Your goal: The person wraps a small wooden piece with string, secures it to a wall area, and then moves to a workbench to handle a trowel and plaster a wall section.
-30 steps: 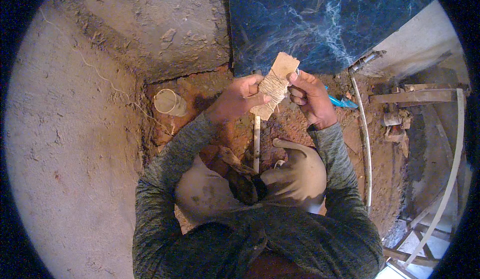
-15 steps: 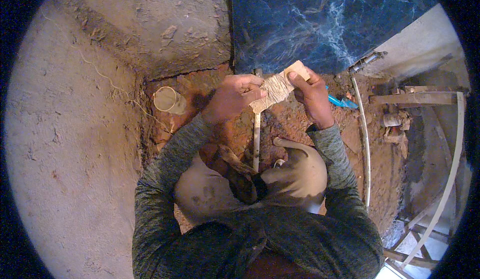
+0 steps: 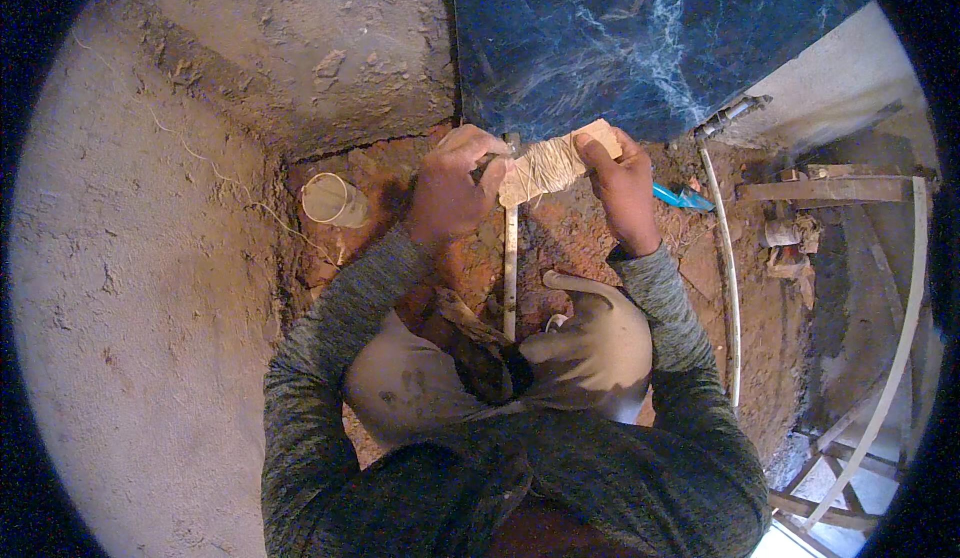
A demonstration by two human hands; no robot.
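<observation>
While the right hand (image 3: pixel 625 193) clamps its right end, thumb on top, the string-wound card (image 3: pixel 550 169) sits just above the middle of the frame, a flat tan strip with bare ends and pale string (image 3: pixel 556 162) in close, slightly uneven turns about its waist. The left hand (image 3: pixel 455 186), fingers curled, meets its left end; whether it grips there I cannot tell. A second ago the card stood steeply, left thumb across the windings; now it slants gently up to the right, those windings uncovered.
</observation>
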